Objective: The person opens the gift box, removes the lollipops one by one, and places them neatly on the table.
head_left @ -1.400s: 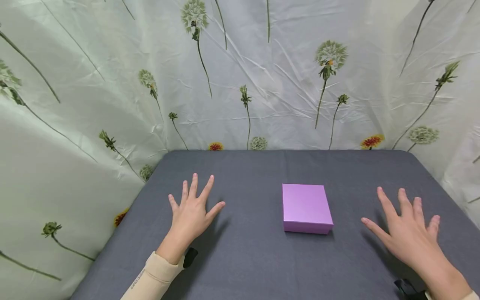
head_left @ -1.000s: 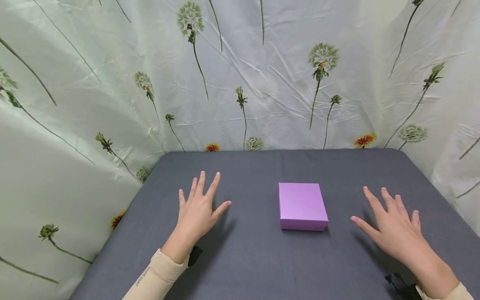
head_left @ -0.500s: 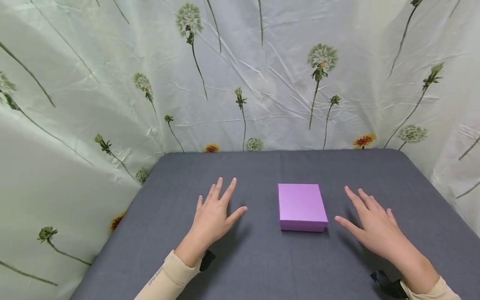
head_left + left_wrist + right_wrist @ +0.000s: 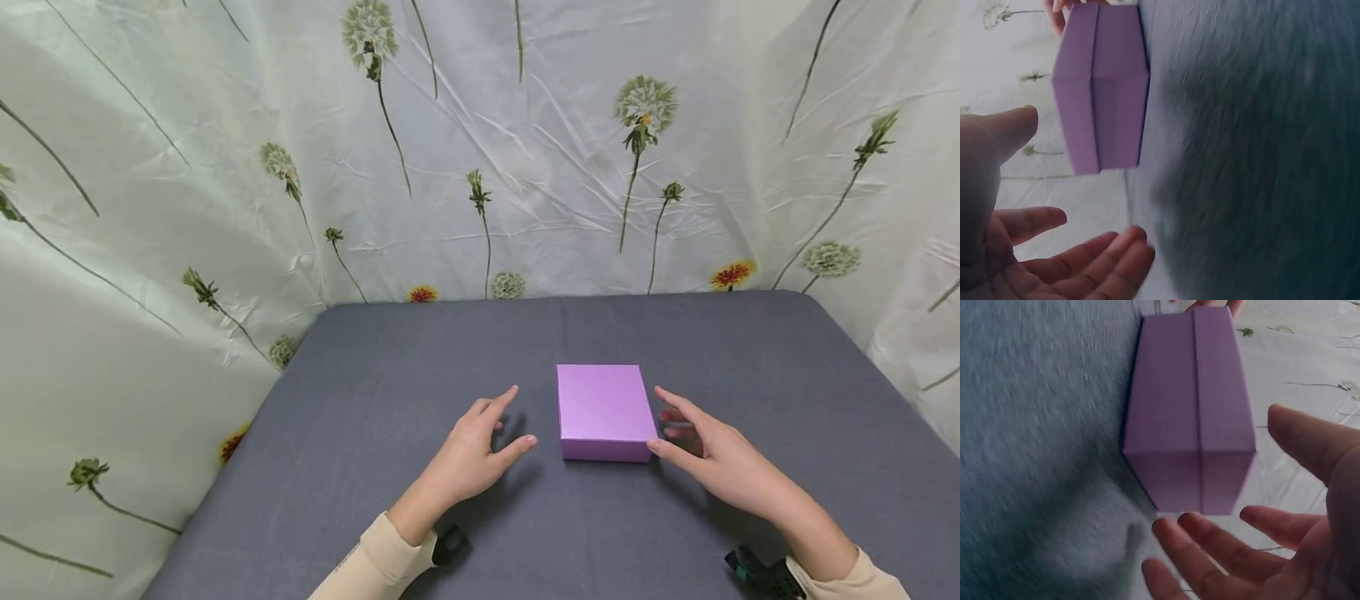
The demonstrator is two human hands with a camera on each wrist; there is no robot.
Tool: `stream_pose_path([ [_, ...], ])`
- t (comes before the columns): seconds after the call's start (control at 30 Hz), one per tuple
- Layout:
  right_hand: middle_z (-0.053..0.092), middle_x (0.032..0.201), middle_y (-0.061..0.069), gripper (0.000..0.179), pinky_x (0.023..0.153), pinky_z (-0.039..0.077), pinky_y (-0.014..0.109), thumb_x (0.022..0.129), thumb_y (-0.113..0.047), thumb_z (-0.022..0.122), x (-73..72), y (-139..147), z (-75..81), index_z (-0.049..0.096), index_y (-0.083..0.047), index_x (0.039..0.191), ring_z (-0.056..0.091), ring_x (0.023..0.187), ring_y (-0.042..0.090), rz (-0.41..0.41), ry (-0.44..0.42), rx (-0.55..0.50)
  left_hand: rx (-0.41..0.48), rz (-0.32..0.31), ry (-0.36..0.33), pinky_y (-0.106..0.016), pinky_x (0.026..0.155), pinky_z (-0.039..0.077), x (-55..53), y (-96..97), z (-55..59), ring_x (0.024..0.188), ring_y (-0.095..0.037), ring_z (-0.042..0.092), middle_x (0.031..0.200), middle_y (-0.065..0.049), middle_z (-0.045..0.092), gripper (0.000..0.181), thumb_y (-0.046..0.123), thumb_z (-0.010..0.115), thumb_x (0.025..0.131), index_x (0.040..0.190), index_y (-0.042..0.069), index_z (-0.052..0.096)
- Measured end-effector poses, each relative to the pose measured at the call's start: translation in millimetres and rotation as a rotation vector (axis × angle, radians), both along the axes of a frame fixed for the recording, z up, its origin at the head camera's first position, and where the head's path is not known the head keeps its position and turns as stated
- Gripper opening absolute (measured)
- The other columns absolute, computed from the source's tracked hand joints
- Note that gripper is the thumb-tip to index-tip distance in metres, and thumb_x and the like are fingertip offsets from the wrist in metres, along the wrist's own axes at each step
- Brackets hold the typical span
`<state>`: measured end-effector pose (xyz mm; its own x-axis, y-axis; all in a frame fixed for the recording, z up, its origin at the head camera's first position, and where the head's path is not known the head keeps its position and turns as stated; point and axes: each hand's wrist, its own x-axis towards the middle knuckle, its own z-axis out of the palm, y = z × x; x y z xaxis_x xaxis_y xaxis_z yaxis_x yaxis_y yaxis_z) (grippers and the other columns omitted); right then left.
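Note:
A purple lidded box (image 4: 603, 404) rests on the grey cloth-covered table, right of the middle. In both wrist views a seam runs round the box (image 4: 1100, 94) between its lid and base. My left hand (image 4: 468, 458) hovers to the left of it with a gap between, thumb apart from the fingers. On the right side, my right hand (image 4: 720, 458) is very near the box, its thumb tip by the front right corner; whether it touches cannot be told. In the right wrist view the fingers of the right hand (image 4: 1235, 562) are loosely bent, holding nothing.
The grey table (image 4: 450, 342) reaches back to a white curtain (image 4: 555, 150) printed with dandelions and other flowers. That curtain also hangs along the left side. A dark wrist strap (image 4: 765, 575) sits on the right wrist, and another strap (image 4: 452, 546) on the left.
Both hands have moved inward toward the box, the left hand rightward and the right hand leftward. Their spread fingers have drawn together and bent a little. The box has stayed in place.

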<state>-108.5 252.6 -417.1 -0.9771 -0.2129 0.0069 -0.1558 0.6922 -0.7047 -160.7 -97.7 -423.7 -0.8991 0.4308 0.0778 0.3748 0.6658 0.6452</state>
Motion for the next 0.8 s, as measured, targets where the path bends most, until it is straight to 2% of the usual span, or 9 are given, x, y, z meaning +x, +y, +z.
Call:
stream_pose_path([
  [0.1,0.061,0.149,0.028,0.075,0.092,0.060,0.030,0.107,-0.032,0.069,-2.8,-2.8,-4.5,0.034,-0.002,0.166,0.070,0.127,0.039,0.023,-0.026,-0.074,0.067,-0.036,-0.063,-0.035,0.091,0.057,-1.1,5.8,-5.9,0.111,-0.020,0.070,0.139,-0.012,0.065,0.073,0.046,0.070,0.104,0.165,0.015,0.044],
  [0.2,0.061,0.149,0.028,0.072,0.087,0.057,0.021,0.108,-0.030,0.068,-5.6,-3.7,-8.1,0.037,0.002,0.164,0.071,0.124,0.037,0.032,-0.039,-0.117,0.134,-0.059,-0.126,-0.031,0.092,0.059,-2.1,11.8,-10.5,0.109,-0.017,0.072,0.139,-0.011,0.067,0.070,0.043,0.070,0.105,0.163,0.012,0.046],
  [0.43,0.056,0.153,0.034,0.067,0.082,0.056,0.020,0.108,-0.030,0.067,-9.3,-1.7,-12.0,0.043,0.009,0.158,0.072,0.123,0.036,0.010,-0.081,-0.131,0.218,-0.099,-0.239,-0.028,0.095,0.058,-2.6,24.4,-17.1,0.111,-0.015,0.074,0.130,-0.006,0.073,0.064,0.038,0.069,0.106,0.161,0.012,0.049],
  [0.63,0.054,0.154,0.034,0.068,0.085,0.054,0.016,0.108,-0.033,0.067,-10.4,-1.6,-13.4,0.046,0.010,0.156,0.068,0.130,0.040,-0.012,-0.142,-0.157,0.281,-0.119,-0.291,-0.024,0.093,0.055,-0.7,32.0,-20.1,0.113,-0.015,0.074,0.131,-0.007,0.074,0.059,0.034,0.067,0.107,0.160,0.011,0.051],
  [0.7,0.056,0.152,0.033,0.068,0.086,0.054,0.016,0.109,-0.033,0.066,-10.6,-1.8,-14.6,0.045,0.010,0.156,0.069,0.129,0.036,-0.010,-0.156,-0.175,0.314,-0.122,-0.300,-0.023,0.090,0.054,-0.2,33.9,-21.4,0.112,-0.017,0.074,0.131,-0.009,0.074,0.058,0.031,0.067,0.108,0.159,0.010,0.052],
  [0.8,0.060,0.150,0.031,0.068,0.087,0.054,0.016,0.109,-0.032,0.066,-10.6,-1.1,-16.3,0.044,0.010,0.157,0.071,0.123,0.017,-0.009,-0.168,-0.197,0.361,-0.124,-0.324,-0.021,0.086,0.053,0.6,36.6,-23.8,0.112,-0.017,0.074,0.131,-0.011,0.074,0.056,0.028,0.067,0.108,0.158,0.009,0.052],
])
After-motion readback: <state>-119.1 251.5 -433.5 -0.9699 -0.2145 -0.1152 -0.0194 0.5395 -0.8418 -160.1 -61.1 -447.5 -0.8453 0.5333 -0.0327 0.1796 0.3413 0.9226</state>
